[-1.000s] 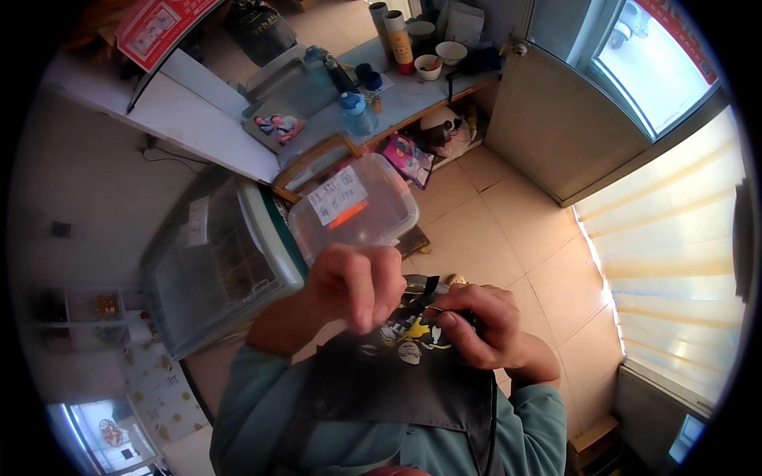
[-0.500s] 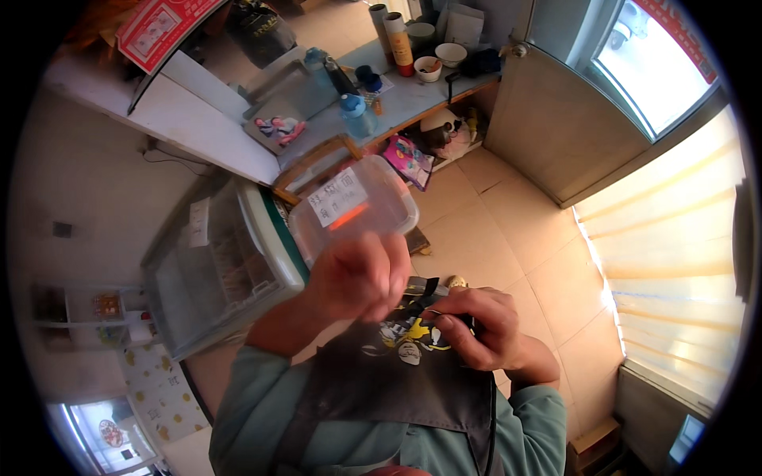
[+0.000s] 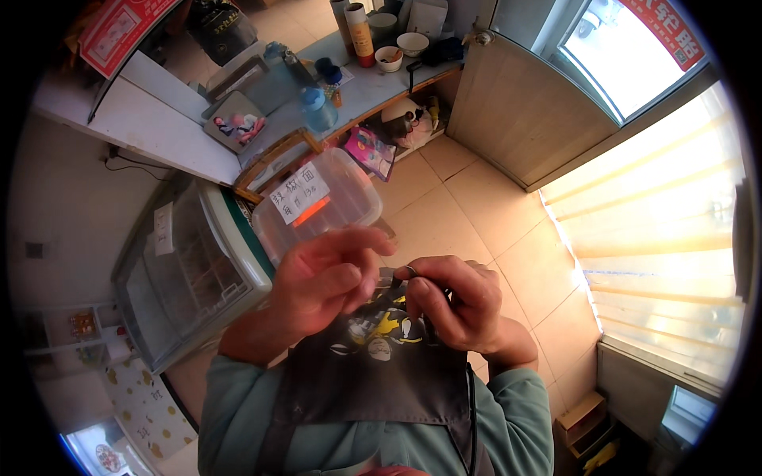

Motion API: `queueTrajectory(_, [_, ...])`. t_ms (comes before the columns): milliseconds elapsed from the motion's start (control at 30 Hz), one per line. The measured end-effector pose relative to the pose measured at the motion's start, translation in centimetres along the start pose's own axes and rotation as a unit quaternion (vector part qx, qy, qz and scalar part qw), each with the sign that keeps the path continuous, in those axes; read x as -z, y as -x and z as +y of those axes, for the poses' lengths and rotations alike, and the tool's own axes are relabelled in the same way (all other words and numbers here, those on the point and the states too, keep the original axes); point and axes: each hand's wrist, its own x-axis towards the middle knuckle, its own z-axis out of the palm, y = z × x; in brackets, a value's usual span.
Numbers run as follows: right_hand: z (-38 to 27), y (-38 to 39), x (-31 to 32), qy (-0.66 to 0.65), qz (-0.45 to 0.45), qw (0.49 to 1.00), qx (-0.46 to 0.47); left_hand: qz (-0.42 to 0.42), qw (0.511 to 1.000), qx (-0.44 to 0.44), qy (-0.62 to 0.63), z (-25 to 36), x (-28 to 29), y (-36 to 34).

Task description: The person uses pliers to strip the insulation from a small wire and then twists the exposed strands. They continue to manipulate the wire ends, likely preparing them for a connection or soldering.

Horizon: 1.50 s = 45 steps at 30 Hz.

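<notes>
My left hand (image 3: 325, 278) is raised over the dark apron (image 3: 373, 389) with yellow and white print, its index finger stretched out and thumb apart, nothing visible in it. Just to its right, my right hand (image 3: 456, 301) pinches a small, thin, dark curved item (image 3: 408, 271), too small to name, between thumb and forefinger at the apron's upper part. Beyond both hands is a translucent lidded plastic tub (image 3: 349, 198) with a paper label and something orange in it.
A glass-topped case (image 3: 182, 285) stands at left. A counter (image 3: 278, 135) behind the tub holds bottles, tubes and bowls (image 3: 413, 44), with bags underneath. A door (image 3: 524, 103) stands at back right, a pale curtain (image 3: 659, 238) at right, tiled floor (image 3: 429, 206) between.
My left hand's fingers have uncurled, the index now stretched out. My right hand keeps its pinch. The whole view has shifted slightly, with the surroundings further up and left in it.
</notes>
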Motion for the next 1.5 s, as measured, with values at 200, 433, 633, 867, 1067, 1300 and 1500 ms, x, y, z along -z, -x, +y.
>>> queueTrajectory(200, [0.2, -1.4, -1.3, 0.05, 0.02, 0.998, 0.038, 0.053, 0.995, -0.086, 0.014, -1.8, 0.3, -1.4])
queueTrajectory(433, [0.9, -2.0, -2.2, 0.03, 0.029, 0.998, 0.036, 0.071, 0.988, -0.131, -0.025, -2.4, 0.0, -1.9])
queueTrajectory(633, [1.5, -1.9, -2.6, 0.0, 0.035, 0.999, 0.023, 0.051, 0.987, -0.152, -0.03, -2.7, 0.1, -1.9])
queueTrajectory(867, [1.9, -1.8, -2.8, 0.011, 0.055, 0.998, 0.043, 0.029, 0.984, -0.169, -0.039, -2.9, 0.2, -2.4])
queueTrajectory(1067, [2.0, -1.9, -2.7, 0.014, 0.063, 0.996, 0.057, 0.029, 0.977, -0.193, -0.084, -3.0, 0.2, -2.5])
queueTrajectory(1300, [1.9, -2.0, -2.6, 0.032, 0.066, 0.995, 0.062, -0.001, 0.976, -0.197, -0.089, -3.0, 0.4, -2.7])
queueTrajectory(1500, [2.0, -2.1, -2.6, 0.042, 0.079, 0.993, 0.076, -0.002, 0.976, -0.195, -0.096, -3.0, 0.3, -2.8])
